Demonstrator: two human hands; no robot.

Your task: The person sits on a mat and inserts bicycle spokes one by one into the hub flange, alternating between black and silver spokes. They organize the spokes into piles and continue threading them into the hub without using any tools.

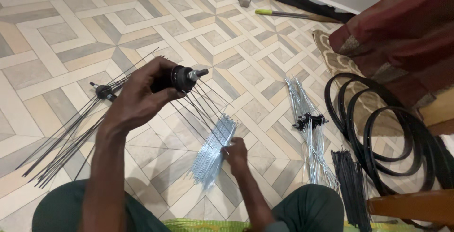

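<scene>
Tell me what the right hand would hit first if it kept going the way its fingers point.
The right hand points down and left onto the bundle of silver spokes on the floor; its fingertips seem already at them. So the spokes come first, then the tiled floor beneath, though depth is hard to judge.

Three wheel hubs (182,78), three black rims (378,133) (stacked, overlapping), two hands (137,99).
</scene>
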